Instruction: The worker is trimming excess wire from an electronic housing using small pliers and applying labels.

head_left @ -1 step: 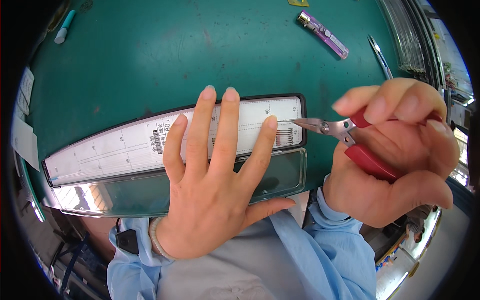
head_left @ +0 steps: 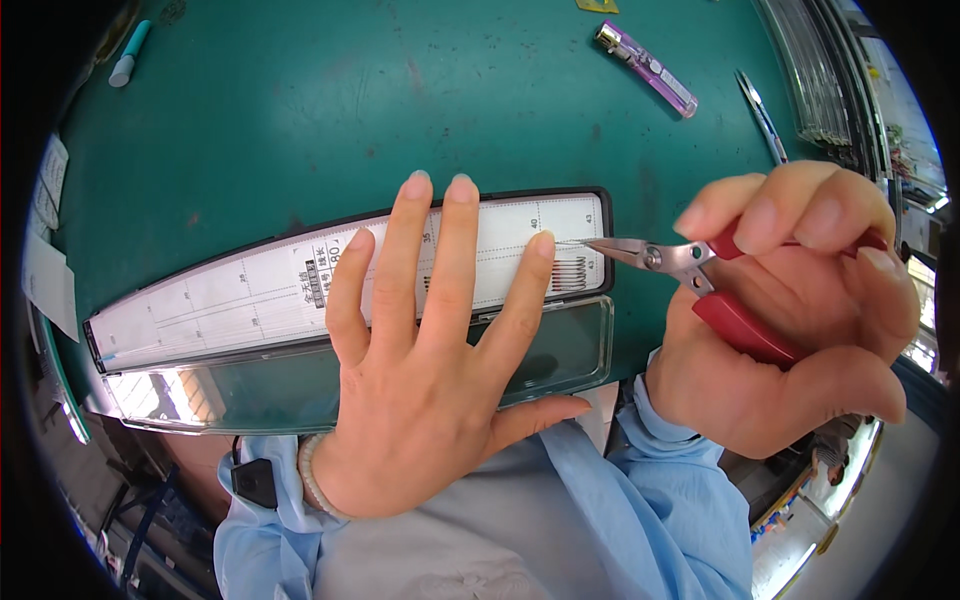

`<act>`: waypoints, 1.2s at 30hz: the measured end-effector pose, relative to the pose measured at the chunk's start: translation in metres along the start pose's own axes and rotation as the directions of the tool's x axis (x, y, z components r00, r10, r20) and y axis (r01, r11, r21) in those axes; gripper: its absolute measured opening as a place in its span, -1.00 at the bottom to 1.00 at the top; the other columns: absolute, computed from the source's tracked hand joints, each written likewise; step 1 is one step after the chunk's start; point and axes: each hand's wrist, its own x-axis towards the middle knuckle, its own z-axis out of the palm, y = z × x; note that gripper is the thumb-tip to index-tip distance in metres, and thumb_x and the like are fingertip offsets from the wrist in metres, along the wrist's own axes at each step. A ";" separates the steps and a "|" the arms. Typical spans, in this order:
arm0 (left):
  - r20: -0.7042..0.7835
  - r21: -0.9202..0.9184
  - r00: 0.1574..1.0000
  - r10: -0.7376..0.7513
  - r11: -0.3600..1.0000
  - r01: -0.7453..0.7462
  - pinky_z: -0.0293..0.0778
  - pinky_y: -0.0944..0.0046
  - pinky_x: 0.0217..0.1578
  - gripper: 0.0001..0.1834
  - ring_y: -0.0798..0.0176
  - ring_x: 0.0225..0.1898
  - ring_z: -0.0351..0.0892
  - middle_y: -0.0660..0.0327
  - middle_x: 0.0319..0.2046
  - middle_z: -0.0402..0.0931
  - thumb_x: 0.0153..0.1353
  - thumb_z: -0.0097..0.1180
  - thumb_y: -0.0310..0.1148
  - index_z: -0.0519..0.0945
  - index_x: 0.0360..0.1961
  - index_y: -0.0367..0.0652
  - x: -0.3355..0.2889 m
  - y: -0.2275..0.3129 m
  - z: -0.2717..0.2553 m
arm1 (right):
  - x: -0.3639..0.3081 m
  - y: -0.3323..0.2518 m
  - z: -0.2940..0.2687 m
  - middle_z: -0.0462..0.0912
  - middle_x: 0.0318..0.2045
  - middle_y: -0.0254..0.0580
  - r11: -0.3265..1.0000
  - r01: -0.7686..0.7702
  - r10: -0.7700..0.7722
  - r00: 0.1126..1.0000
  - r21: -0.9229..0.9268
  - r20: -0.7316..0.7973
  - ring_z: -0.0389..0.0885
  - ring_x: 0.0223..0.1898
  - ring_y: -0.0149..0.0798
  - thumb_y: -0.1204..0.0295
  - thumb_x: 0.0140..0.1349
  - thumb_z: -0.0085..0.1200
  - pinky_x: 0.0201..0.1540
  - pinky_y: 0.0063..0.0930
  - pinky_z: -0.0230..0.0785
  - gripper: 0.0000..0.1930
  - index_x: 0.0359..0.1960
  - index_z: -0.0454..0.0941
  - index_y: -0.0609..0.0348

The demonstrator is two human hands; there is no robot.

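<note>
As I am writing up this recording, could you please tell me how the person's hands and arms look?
The left hand and right hand are ungloved. Both sleeves are light blue. Worn on the left side are a pale bracelet, seemingly beaded, and a black squarish device with a thin dark cable.

The lighter [head_left: 648, 70] lies on the table [head_left: 340, 110] behind the case [head_left: 505, 215].

On the green table [head_left: 300, 120], a purple lighter [head_left: 650, 74] with a shiny end lies near a thin, pointed metal tool [head_left: 764, 118]. A blue-green pen [head_left: 130, 52] lies at the top left, and white papers [head_left: 50, 285] are at the left edge. Long, clear plastic strips [head_left: 812, 80] sit at the right, and a little yellow piece [head_left: 598, 5] is at the top.
</note>
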 end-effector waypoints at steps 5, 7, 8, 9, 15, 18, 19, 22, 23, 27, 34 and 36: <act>0.000 -0.027 1.000 0.003 1.000 -0.003 -0.08 -0.20 0.29 -0.06 -0.31 0.36 0.09 -0.24 0.33 0.14 -0.10 0.12 0.43 0.50 0.24 0.06 0.000 0.000 -0.001 | 0.001 0.000 0.002 0.36 -0.16 -0.04 0.999 -0.032 0.032 0.999 -0.004 -0.025 0.39 -0.28 -0.18 -0.27 0.37 -0.41 -0.41 -0.29 0.50 -0.32 0.12 0.49 0.00; -0.001 -0.027 1.000 0.003 1.000 -0.003 -0.08 -0.20 0.29 -0.06 -0.31 0.36 0.10 -0.25 0.33 0.14 -0.10 0.13 0.43 0.51 0.24 0.07 0.000 0.000 0.000 | 0.001 -0.001 0.002 0.36 -0.16 -0.05 0.999 -0.038 0.037 0.999 -0.010 -0.027 0.39 -0.29 -0.19 -0.27 0.36 -0.40 -0.42 -0.31 0.49 -0.32 0.11 0.49 -0.01; -0.003 -0.027 1.000 0.005 1.000 -0.005 -0.07 -0.20 0.29 -0.07 -0.32 0.36 0.10 -0.25 0.33 0.14 -0.11 0.14 0.42 0.52 0.23 0.07 0.000 0.000 0.000 | 0.001 -0.002 0.002 0.36 -0.16 -0.06 0.999 -0.039 0.039 0.999 -0.013 -0.028 0.39 -0.29 -0.19 -0.27 0.36 -0.39 -0.42 -0.32 0.48 -0.32 0.10 0.50 -0.02; -0.001 -0.027 1.000 0.004 1.000 -0.004 -0.07 -0.20 0.29 -0.07 -0.32 0.36 0.10 -0.25 0.33 0.14 -0.11 0.14 0.42 0.52 0.23 0.07 0.000 0.000 0.000 | 0.000 -0.002 0.002 0.36 -0.16 -0.06 0.999 -0.045 0.044 0.999 -0.014 -0.029 0.39 -0.29 -0.20 -0.27 0.36 -0.39 -0.43 -0.32 0.48 -0.32 0.10 0.50 -0.02; -0.012 -0.018 1.000 0.008 1.000 -0.008 -0.05 -0.20 0.28 -0.07 -0.32 0.35 0.12 -0.26 0.33 0.14 -0.13 0.16 0.42 0.53 0.22 0.08 -0.001 0.001 0.001 | -0.001 -0.005 0.002 0.36 -0.17 -0.09 0.998 -0.064 0.063 0.997 -0.024 -0.046 0.39 -0.30 -0.22 -0.28 0.34 -0.35 -0.45 -0.38 0.44 -0.34 0.08 0.51 -0.04; -0.016 -0.021 1.000 0.011 1.000 -0.011 -0.04 -0.19 0.27 -0.07 -0.32 0.35 0.12 -0.26 0.33 0.14 -0.13 0.16 0.42 0.54 0.21 0.08 -0.001 0.000 0.001 | -0.003 -0.009 0.004 0.36 -0.17 -0.10 0.997 -0.076 0.073 0.996 -0.034 -0.059 0.38 -0.31 -0.23 -0.29 0.34 -0.34 -0.46 -0.41 0.42 -0.34 0.06 0.51 -0.05; -0.018 -0.019 1.000 0.012 1.000 -0.012 -0.03 -0.19 0.26 -0.07 -0.32 0.35 0.12 -0.26 0.33 0.14 -0.13 0.16 0.42 0.54 0.21 0.08 0.000 0.001 0.001 | -0.003 -0.009 0.004 0.36 -0.17 -0.10 0.997 -0.076 0.074 0.995 -0.034 -0.060 0.38 -0.31 -0.23 -0.29 0.34 -0.34 -0.46 -0.41 0.42 -0.34 0.06 0.51 -0.05; -0.020 -0.016 1.000 0.013 1.000 -0.014 -0.02 -0.19 0.26 -0.07 -0.32 0.34 0.12 -0.26 0.33 0.14 -0.13 0.16 0.41 0.54 0.21 0.07 0.001 0.002 0.001 | -0.002 -0.009 0.004 0.36 -0.16 -0.10 0.996 -0.068 0.065 0.997 -0.052 -0.041 0.39 -0.31 -0.23 -0.28 0.34 -0.35 -0.46 -0.41 0.42 -0.35 0.08 0.50 -0.07; -0.021 -0.016 1.000 0.013 1.000 -0.014 -0.02 -0.19 0.26 -0.07 -0.32 0.35 0.12 -0.26 0.33 0.14 -0.13 0.16 0.41 0.54 0.21 0.07 0.001 0.002 0.001 | -0.002 -0.009 0.003 0.37 -0.15 -0.09 0.996 -0.064 0.063 0.997 -0.058 -0.034 0.39 -0.31 -0.23 -0.28 0.35 -0.36 -0.46 -0.41 0.42 -0.35 0.09 0.49 -0.07; -0.026 -0.011 1.000 0.017 1.000 -0.017 -0.02 -0.19 0.26 -0.07 -0.33 0.34 0.13 -0.26 0.32 0.14 -0.13 0.17 0.41 0.54 0.21 0.07 0.000 0.002 0.001 | -0.001 -0.007 0.003 0.37 -0.15 -0.09 0.997 -0.066 0.065 0.998 -0.030 -0.023 0.39 -0.31 -0.23 -0.26 0.36 -0.36 -0.45 -0.39 0.41 -0.36 0.09 0.50 -0.08; -0.021 -0.017 1.000 0.011 1.000 -0.011 -0.05 -0.21 0.28 -0.04 -0.34 0.35 0.14 -0.28 0.33 0.15 -0.12 0.19 0.40 0.50 0.22 -0.03 -0.005 -0.004 0.000 | -0.001 0.000 0.001 0.37 -0.15 -0.07 0.995 -0.085 0.086 0.996 0.053 -0.018 0.37 -0.30 -0.24 -0.23 0.38 -0.36 -0.43 -0.36 0.41 -0.38 0.08 0.51 -0.07; -0.020 -0.014 1.000 0.014 1.000 -0.015 -0.06 -0.21 0.28 -0.03 -0.35 0.35 0.14 -0.28 0.32 0.16 -0.11 0.19 0.40 0.49 0.23 -0.05 -0.005 -0.004 0.001 | -0.001 0.001 0.000 0.37 -0.15 -0.07 0.993 -0.095 0.096 0.995 0.075 -0.014 0.37 -0.30 -0.24 -0.23 0.39 -0.36 -0.43 -0.35 0.41 -0.39 0.08 0.52 -0.07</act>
